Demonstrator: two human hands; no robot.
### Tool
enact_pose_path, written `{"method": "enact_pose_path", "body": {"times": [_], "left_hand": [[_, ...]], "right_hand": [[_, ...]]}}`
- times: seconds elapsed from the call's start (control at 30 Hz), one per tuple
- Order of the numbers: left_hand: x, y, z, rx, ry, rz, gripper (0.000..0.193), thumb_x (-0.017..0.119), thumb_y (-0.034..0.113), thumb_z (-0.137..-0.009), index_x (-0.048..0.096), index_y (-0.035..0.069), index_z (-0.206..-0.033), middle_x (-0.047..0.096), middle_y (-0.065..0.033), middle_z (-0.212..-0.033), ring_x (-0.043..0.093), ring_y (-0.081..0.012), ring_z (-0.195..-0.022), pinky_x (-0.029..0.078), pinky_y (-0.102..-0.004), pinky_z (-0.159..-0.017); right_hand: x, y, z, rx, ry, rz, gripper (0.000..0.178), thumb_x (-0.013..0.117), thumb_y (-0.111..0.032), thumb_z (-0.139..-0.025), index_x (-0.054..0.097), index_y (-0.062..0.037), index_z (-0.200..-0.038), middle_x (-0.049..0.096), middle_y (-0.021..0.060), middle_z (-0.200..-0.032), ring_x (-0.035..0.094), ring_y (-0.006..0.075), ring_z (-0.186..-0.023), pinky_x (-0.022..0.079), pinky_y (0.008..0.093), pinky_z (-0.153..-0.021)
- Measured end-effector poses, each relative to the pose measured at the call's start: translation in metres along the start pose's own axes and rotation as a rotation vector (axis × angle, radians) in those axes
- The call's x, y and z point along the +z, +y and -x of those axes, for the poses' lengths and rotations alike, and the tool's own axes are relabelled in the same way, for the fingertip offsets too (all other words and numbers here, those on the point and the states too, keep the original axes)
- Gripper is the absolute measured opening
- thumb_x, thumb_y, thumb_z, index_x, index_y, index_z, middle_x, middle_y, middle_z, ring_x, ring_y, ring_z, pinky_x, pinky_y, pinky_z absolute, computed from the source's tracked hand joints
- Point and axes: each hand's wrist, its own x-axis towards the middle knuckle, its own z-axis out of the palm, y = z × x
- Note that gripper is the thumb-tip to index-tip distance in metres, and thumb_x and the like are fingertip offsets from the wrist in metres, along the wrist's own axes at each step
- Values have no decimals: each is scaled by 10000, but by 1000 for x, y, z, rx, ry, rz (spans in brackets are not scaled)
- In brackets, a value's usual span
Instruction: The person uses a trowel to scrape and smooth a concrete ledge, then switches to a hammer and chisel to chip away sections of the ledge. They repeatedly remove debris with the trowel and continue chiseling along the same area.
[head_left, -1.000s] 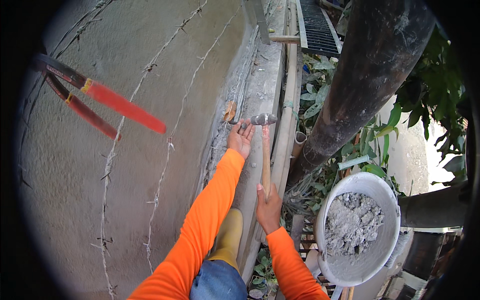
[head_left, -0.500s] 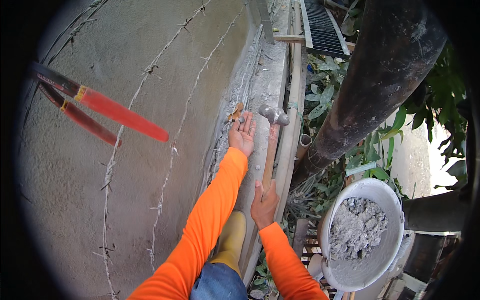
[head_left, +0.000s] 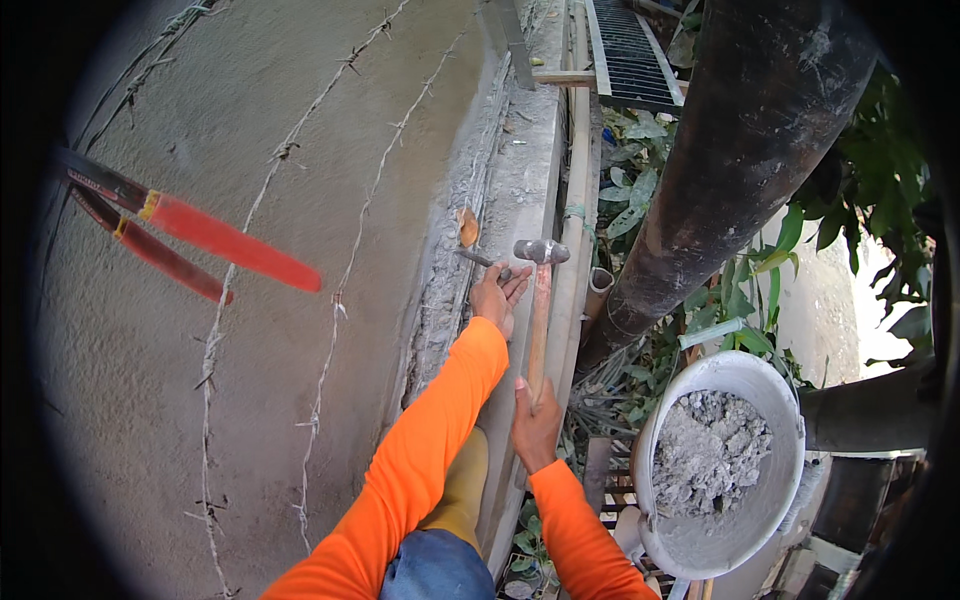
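My left hand (head_left: 492, 298) is closed round a short, dark metal chisel (head_left: 479, 259). The chisel slants across the fingers, its thin end against the chipped foot of the wall and its thick end toward the hammer. Wrapped round the lower part of a wooden handle is my right hand (head_left: 536, 428), holding a hammer (head_left: 540, 325). The hammer's grey, double-faced head is up beside the chisel's thick end, with a small gap between them. A curled brown leaf (head_left: 467, 227) lies just beyond the chisel on the broken concrete strip (head_left: 450, 262).
Barbed wire (head_left: 212, 345) and red-handled cutters (head_left: 240, 240) are at the left by the plastered wall (head_left: 270, 400). A thick dark pipe (head_left: 730, 170) slants on the right. Below it is a grey bucket (head_left: 652, 480) holding rubble. A metal grating (head_left: 640, 55) is at the far end.
My left hand has turned from palm-up to closed round the chisel, coming slightly nearer to me. The chisel now lies across, tip toward the wall. The hammer stays in my right hand, its head slightly lower.
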Motion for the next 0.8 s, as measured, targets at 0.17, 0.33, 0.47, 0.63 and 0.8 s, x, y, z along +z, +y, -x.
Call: {"method": "enact_pose_path", "body": {"times": [0.17, 0.33, 0.47, 0.63, 0.8], "left_hand": [[4, 26, -4, -31, 90, 24, 270, 483, 230, -1073, 550, 17, -1224, 652, -114, -987, 706, -277, -910, 570, -403, -890], [-23, -21, 55, -55, -112, -256, 231, 465, 143, -1046, 520, 29, -1240, 686, -120, -927, 728, -286, -921, 576, -389, -840], [-26, -29, 114, -59, -303, -282, 223, 495, 79, -1005, 478, 37, -1224, 646, -73, -861, 702, -242, -863, 568, -347, -807], [-32, -25, 130, -14, -293, -404, 161, 506, 103, -1002, 558, 41, -1141, 477, 15, -775, 472, -97, -696, 460, -298, -694], [-74, -17, 124, 172, -233, -840, 254, 547, 281, -1080, 624, 51, -1004, 478, 4, -748, 474, -93, -719, 437, -290, -673]], "right_hand": [[-17, -12, 17, -14, -16, -33, 350, 630, -324, -1054, 544, 6, -973, 632, 236, -751, 660, 397, -689, 486, 446, -634], [-37, -25, 103, 60, -149, -57, 264, 663, -265, -1035, 556, -24, -1026, 618, 205, -705, 652, 348, -621, 476, 426, -590], [-82, -23, 180, 140, -408, -187, 314, 653, -351, -1036, 548, -62, -1101, 611, 188, -687, 646, 382, -627, 475, 458, -596], [-255, -1, 256, 299, -686, 372, 368, 603, -488, -1033, 598, -135, -1137, 627, 180, -700, 667, 428, -671, 516, 517, -611], [-390, 3, 301, 323, -696, 750, 333, 628, -437, -1027, 603, -137, -1170, 690, 168, -760, 690, 408, -678, 565, 508, -616]]}}
